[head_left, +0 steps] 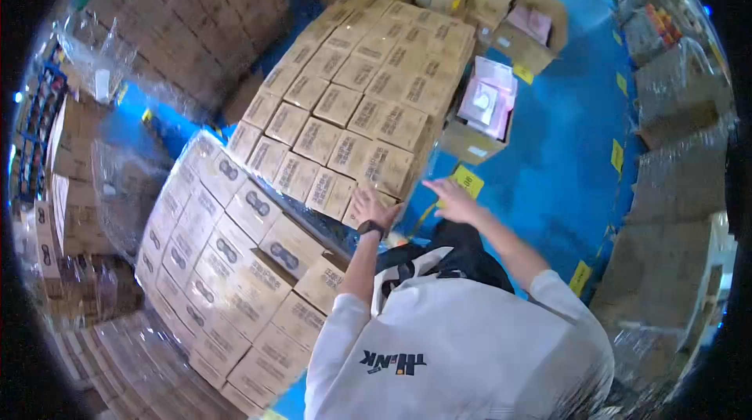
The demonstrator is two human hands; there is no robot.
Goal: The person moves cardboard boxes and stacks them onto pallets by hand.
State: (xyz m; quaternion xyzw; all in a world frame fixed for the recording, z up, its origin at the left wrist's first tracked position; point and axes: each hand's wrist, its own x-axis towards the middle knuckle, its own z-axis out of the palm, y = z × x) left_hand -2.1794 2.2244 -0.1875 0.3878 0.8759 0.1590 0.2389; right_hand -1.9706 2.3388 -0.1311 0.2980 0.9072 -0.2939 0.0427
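Observation:
My left hand (371, 207), with a dark watch on its wrist, rests with spread fingers on a small brown carton (354, 215) at the near corner of a stack. That stack (345, 103) is built of many printed cartons in tight rows. To the right of the corner, my right hand (452, 199) hangs over the blue floor with its fingers stretched out and nothing in them. Beneath it lies a yellow floor label (468, 182).
A plastic-wrapped carton pile (227, 251) stands close on the left. An open box (475, 142) with pink contents sits right of the stack, and another open box (540, 48) is behind it. Wrapped pallets (666, 185) line the right side of the blue floor (540, 157).

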